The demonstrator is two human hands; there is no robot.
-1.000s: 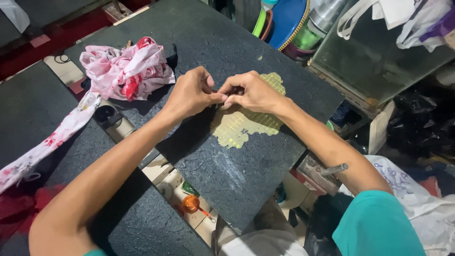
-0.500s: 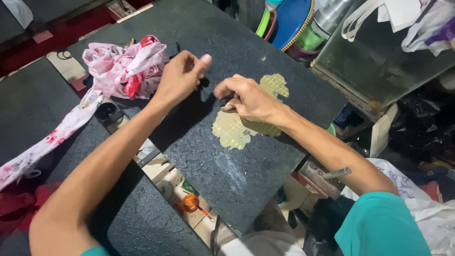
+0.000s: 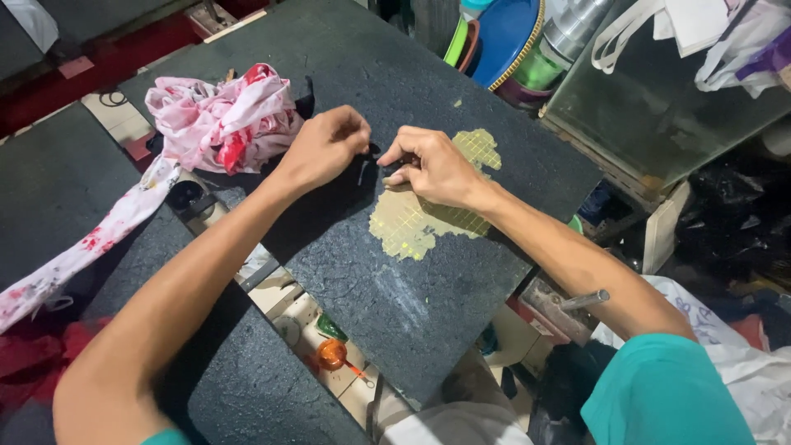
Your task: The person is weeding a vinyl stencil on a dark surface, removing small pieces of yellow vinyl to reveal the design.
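Both hands, left (image 3: 323, 147) and right (image 3: 428, 165), pinch small black piece (image 3: 368, 156) | over yellow gridded patch (image 3: 412, 222) | table (image 3: 346, 264) | piece may slip if either pinch loosens

We see a small dark object (image 3: 368, 162), too small to identify, lying on the dark speckled board at twelve o'clock of its worn yellowish gridded patch (image 3: 428, 214).

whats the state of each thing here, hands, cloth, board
left hand: fingers pinched shut, on the dark board
right hand: fingers pinched, over the yellow patch
dark board: flat, top layer worn through
yellow patch: exposed, gridded
pink cloth: crumpled, strip trailing off
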